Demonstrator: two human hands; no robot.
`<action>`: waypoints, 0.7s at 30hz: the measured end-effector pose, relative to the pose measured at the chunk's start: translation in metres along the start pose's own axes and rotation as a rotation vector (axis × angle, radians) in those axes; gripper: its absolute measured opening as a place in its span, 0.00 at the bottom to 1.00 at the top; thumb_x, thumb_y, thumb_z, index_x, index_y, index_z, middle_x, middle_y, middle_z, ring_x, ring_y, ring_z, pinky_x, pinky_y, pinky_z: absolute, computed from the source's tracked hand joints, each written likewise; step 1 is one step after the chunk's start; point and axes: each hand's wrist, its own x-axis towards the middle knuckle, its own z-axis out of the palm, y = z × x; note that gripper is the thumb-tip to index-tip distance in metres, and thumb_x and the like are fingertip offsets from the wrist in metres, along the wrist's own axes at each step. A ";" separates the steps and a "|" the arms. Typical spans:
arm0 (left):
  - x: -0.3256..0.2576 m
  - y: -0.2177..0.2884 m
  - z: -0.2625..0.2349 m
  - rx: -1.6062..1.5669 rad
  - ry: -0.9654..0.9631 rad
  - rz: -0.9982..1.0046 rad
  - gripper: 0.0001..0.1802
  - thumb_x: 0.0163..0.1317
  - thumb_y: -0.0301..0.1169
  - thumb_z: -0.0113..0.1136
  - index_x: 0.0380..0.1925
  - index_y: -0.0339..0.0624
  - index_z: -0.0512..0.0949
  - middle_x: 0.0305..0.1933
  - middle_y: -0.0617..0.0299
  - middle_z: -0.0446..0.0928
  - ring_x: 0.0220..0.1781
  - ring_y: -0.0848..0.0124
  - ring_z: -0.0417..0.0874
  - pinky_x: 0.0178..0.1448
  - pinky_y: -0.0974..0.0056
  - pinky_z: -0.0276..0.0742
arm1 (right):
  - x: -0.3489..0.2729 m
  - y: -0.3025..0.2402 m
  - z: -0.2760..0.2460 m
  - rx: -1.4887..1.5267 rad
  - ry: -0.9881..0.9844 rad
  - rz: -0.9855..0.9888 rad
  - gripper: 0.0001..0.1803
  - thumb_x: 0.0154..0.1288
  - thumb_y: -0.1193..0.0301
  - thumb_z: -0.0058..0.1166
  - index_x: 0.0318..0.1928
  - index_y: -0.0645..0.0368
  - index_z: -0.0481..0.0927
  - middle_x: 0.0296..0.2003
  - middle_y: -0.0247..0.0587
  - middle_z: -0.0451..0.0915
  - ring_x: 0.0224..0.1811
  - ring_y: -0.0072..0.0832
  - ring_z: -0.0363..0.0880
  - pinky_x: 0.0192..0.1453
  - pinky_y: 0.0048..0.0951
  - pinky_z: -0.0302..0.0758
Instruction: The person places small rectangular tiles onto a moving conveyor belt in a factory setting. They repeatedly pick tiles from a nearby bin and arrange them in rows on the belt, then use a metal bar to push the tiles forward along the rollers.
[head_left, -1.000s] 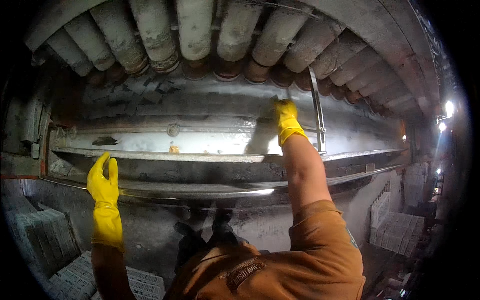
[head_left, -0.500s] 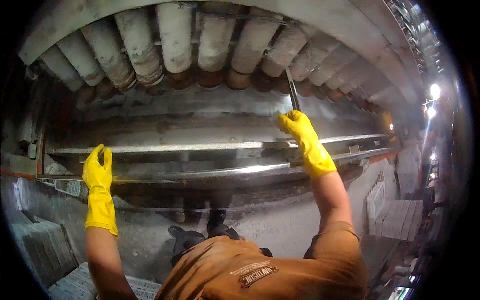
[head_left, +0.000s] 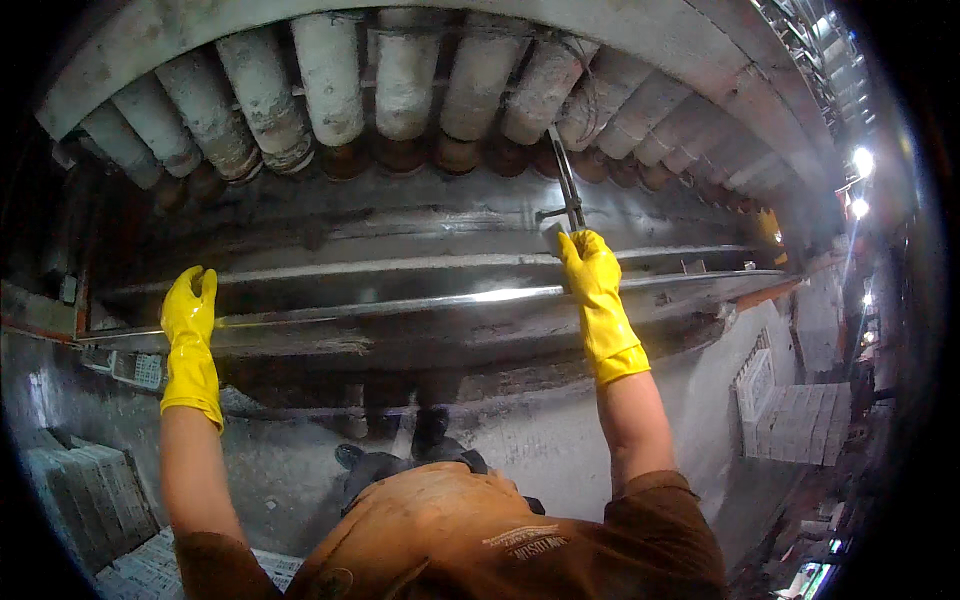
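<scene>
Both my hands wear yellow rubber gloves. My left hand (head_left: 189, 308) is raised by the left part of the long shiny metal rail (head_left: 400, 309), thumb and fingers apart, with nothing visible between them. My right hand (head_left: 594, 280) is above the right half of the rails with its fingers closed. A small grey flat piece (head_left: 551, 237) shows at its fingertips; the glove hides the rest. Just beyond, a narrow metal bar (head_left: 565, 175) with a short crosspiece runs from the rollers down to the fingers. Whether the hand touches this bar I cannot tell.
A row of thick, dusty grey rollers (head_left: 330, 85) lines the far side under a curved pale beam (head_left: 240, 35). A second ledge (head_left: 400, 264) runs behind the rail. White stacked slatted pieces (head_left: 800, 425) stand at right, grey stacks (head_left: 90, 490) at left. Lamps (head_left: 862, 160) glow far right.
The view has shifted, and the rails appear higher in it. My right hand has drawn slightly back from the rollers, leaving the bar's crosspiece visible. My left hand keeps its loose shape.
</scene>
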 end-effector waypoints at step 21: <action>0.015 0.028 -0.026 0.229 -0.389 -0.046 0.35 0.69 0.56 0.68 0.68 0.45 0.84 0.68 0.44 0.85 0.71 0.47 0.85 0.74 0.48 0.78 | 0.005 -0.008 -0.003 -0.164 0.068 -0.042 0.24 0.76 0.46 0.62 0.50 0.55 0.89 0.45 0.50 0.91 0.50 0.52 0.90 0.58 0.47 0.83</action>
